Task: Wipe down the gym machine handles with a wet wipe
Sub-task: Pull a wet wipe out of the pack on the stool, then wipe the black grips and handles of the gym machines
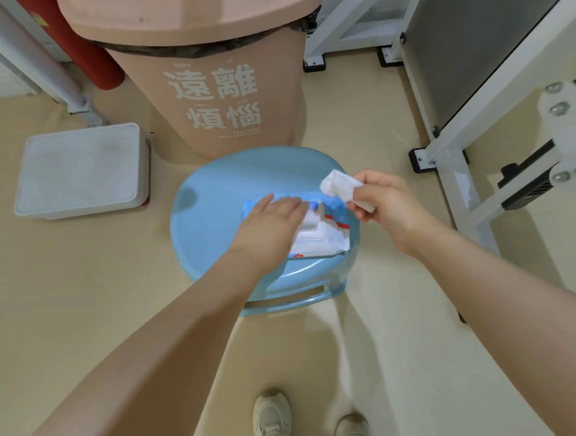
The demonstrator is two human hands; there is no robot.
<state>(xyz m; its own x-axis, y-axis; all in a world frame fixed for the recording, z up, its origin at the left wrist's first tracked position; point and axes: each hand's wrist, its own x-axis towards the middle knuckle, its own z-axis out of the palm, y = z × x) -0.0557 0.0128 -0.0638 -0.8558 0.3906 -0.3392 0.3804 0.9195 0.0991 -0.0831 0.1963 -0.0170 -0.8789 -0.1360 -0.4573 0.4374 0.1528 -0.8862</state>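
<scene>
The right hand (388, 205) pinched a folded white wet wipe (344, 189) between thumb and fingertips, holding it just above the far right corner of the wipe pack (328, 230), while the left hand (272, 224) lay flat on the pack with its fingers spread and loose, pressing it down on the blue stool (209, 229) rather than gripping it. The pack's white flip lid looked open beside the left fingers. The wipe appeared free of the pack, though whether a trailing corner still reached the opening was hidden by the hand. Only 1 wipe seemed to be held, but the folds made that hard to confirm. From here the main risk was the lid being left open, so the remaining wipes would dry out; the flat left hand was well placed to press it shut. If the wipe was still caught in the slot, a quick pull could drag a 2nd sheet out or slide the light pack off the smooth stool top toward the floor. The pinch was shallow, near 1 edge of the wipe, so the wet sheet could slip and fall to the floor on the way to the white machine frame (495, 104) at the right, whose handles were not in view. The pink bin (225, 97) stood just behind the stool.
</scene>
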